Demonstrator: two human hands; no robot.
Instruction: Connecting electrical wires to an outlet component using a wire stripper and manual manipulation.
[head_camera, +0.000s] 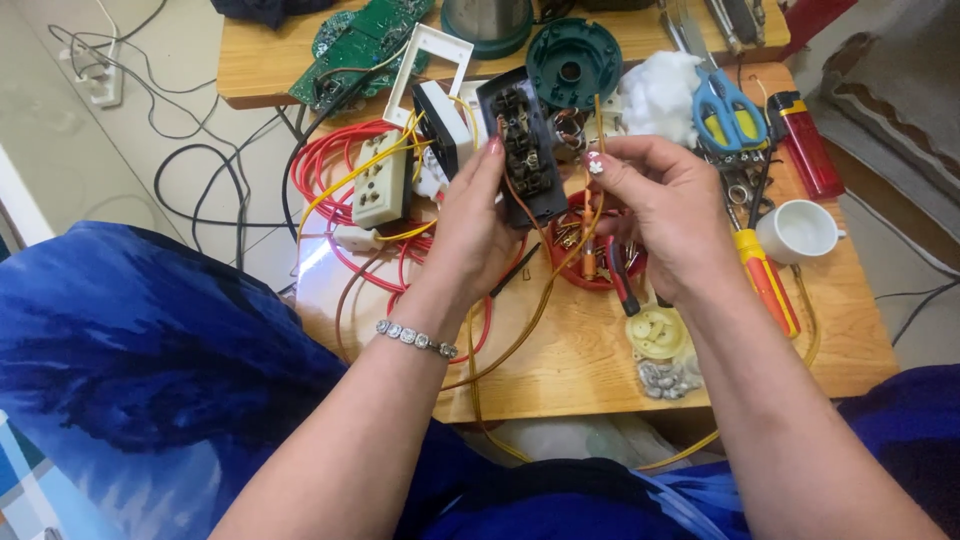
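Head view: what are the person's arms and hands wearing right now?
Both forearms are bare, no sleeves. The left hand has a silver beaded bracelet at the wrist and dark red nail polish. The right hand shows a pale, decorated thumbnail.

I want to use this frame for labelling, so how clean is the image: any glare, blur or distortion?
Head view: even daylight, soft shadows; the left hand and right hand on the black socket block are sharp; a bright glare patch on the wooden table at its left edge; slight wide-angle stretch at the frame edges.
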